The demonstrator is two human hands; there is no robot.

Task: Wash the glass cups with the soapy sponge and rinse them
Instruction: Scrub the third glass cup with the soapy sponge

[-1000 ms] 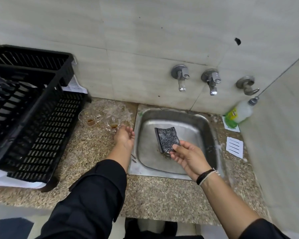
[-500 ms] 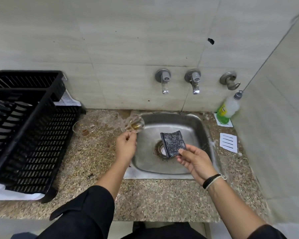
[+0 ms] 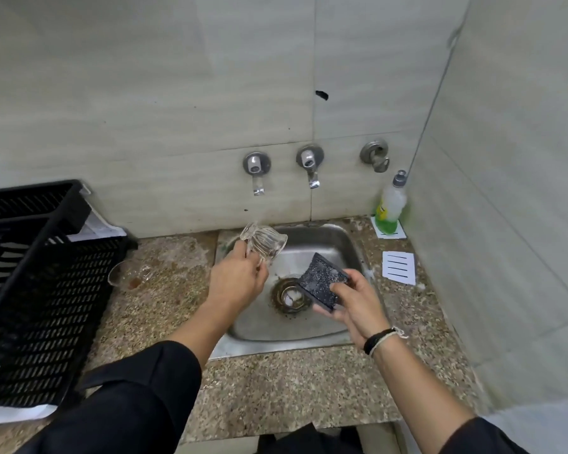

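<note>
second glass cup (image 3: 127, 276) waiting on counter (image 3: 164, 303) near rack. left hand (image 3: 235, 283) clamped on tipped glass cup (image 3: 264, 244) over sink (image 3: 345, 244) back-left corner, mouth facing right. right hand (image 3: 354, 304) pinching sponge (image 3: 322, 280) just right, nearer that mouth.

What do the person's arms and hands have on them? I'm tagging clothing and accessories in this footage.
Both hands are bare, with no gloves. The left hand comes out of a black sleeve pushed up toward the elbow. The right hand has a black band and a pale cord bracelet at the wrist; its black sleeve shows only near the picture's lower edge.
</note>
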